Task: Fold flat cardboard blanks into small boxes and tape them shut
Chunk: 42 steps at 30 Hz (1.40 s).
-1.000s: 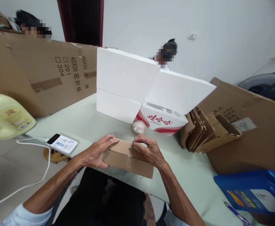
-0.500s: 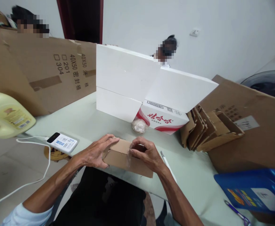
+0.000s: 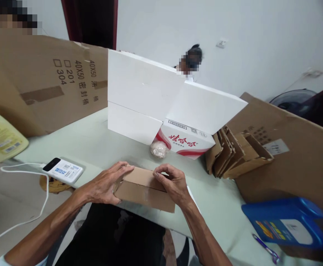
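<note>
Brown carton, ends partly behind both hands

Looks smooth, matt cardboard in the box. Around it, shows smooth board in the white panel at 12 o'clock, crinkled glossy plastic on the ball at 1, rough-edged matt cardboard in the dividers at 2, shiny plastic in the blue jug at 3, smooth plastic in the cable at 9. Gleams faintly on the smooth tabletop.
</note>
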Each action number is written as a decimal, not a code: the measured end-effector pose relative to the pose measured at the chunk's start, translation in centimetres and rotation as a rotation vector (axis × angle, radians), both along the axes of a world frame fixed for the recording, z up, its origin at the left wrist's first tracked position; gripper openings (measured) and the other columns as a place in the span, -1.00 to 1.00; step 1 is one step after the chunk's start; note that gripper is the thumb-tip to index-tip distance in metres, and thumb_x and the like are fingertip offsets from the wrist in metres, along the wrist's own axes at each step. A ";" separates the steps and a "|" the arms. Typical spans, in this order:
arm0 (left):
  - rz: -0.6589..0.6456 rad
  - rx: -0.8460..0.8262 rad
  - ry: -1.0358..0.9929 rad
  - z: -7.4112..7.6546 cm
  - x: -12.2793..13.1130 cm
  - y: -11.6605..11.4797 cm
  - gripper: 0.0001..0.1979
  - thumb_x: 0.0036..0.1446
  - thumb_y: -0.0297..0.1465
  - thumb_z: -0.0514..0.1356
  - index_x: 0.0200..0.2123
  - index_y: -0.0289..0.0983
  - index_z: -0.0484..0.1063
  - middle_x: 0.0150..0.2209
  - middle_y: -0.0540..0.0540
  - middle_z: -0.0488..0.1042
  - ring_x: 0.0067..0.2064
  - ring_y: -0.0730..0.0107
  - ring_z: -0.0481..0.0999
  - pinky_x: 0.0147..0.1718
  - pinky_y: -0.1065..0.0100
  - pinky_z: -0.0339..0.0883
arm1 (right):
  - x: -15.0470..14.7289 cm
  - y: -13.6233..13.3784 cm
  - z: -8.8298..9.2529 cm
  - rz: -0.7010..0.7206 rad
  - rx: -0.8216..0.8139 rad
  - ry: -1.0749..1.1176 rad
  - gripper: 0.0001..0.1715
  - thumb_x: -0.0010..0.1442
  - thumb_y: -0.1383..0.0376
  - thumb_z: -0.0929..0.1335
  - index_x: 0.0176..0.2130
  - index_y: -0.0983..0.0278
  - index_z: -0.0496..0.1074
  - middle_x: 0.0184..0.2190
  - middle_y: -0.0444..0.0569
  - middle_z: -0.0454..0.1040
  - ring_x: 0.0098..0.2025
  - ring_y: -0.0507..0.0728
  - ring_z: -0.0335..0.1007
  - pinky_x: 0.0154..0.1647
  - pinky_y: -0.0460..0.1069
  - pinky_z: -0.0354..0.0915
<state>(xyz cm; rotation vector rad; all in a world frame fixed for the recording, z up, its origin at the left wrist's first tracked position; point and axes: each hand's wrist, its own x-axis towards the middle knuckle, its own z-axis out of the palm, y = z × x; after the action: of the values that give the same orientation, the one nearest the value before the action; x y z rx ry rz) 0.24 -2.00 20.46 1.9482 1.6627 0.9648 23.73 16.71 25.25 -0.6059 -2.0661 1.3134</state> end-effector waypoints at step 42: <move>0.057 -0.067 0.021 -0.1 1.0 0.3 0.15 -0.04 -0.44 0.45 0.52 0.05 -0.06 0.36 -0.23 0.27 0.28 -0.11 0.48 0.10 0.07 0.55 | 0.7 5.1 3.7 -0.315 0.189 0.382 -0.74 0.19 0.15 0.64 -0.31 0.17 0.57 -0.31 -0.08 0.61 -0.26 0.13 0.54 -0.20 0.05 0.48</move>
<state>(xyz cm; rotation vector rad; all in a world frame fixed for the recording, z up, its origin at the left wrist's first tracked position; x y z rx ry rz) 1.24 -1.69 20.36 1.8827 1.7486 0.9000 24.39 21.84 28.91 -0.5233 -1.6787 0.9549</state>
